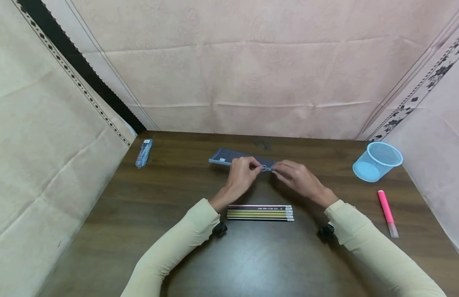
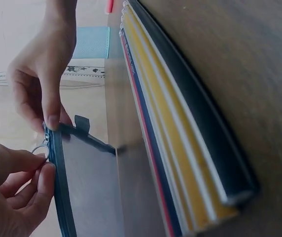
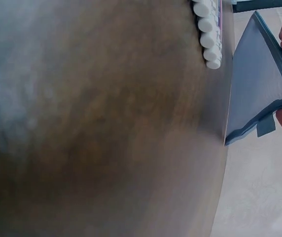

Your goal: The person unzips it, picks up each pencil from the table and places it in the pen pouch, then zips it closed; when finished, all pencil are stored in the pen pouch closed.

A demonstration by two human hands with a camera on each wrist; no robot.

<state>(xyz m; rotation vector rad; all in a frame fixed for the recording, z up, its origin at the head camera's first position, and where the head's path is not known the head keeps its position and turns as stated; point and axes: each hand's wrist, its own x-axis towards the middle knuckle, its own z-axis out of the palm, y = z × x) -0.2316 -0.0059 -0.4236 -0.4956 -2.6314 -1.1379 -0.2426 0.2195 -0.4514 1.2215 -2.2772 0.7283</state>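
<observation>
A dark blue, see-through zip pouch point(image 1: 229, 156) is held tilted above the far part of the table. My left hand point(image 1: 241, 175) pinches the ring point(image 2: 41, 148) of its zipper pull between thumb and fingers. The right hand point(image 1: 298, 179) grips the pouch's right corner, at the zipper's end. A small fabric tab point(image 2: 82, 124) sticks out from the pouch's side edge. Nearer me, a row of several pencils point(image 1: 259, 213) lies side by side; their white ends point(image 3: 208, 39) show in the right wrist view.
At the right stands a light blue mesh cup point(image 1: 370, 165), tilted in view. A pink marker point(image 1: 386, 208) lies in front of it. A small blue packaged item point(image 1: 144, 153) is at the far left. Pale cloth point(image 1: 251, 78) hangs behind the table point(image 1: 177, 181).
</observation>
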